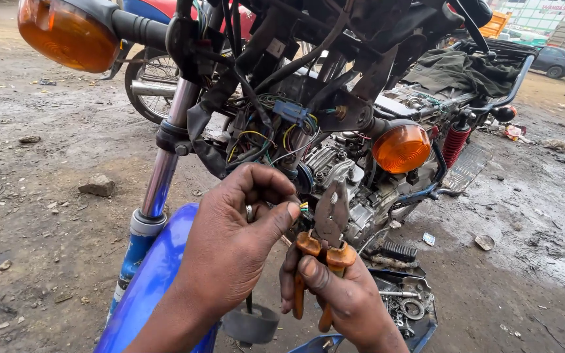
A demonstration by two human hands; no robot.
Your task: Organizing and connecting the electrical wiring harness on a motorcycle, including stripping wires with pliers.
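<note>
Muddy ground (47, 216). Left hand (237, 242) pinches wires (303, 208); right hand (335, 294) clasps pliers (327, 242), jaws near wires. Cutting step; needs steady aim.

Pliers (330, 225) right of left hand (233, 245), below wiring (266, 134).

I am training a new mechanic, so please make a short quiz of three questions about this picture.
1. True or false: the right hand holds pliers with orange handles.
2. What does the left hand pinch? A) a bolt B) thin wires C) a rag
3. Fill in: the mudguard below the left arm is ____ in colour.

Key: 1 true. 2 B. 3 blue.
</note>
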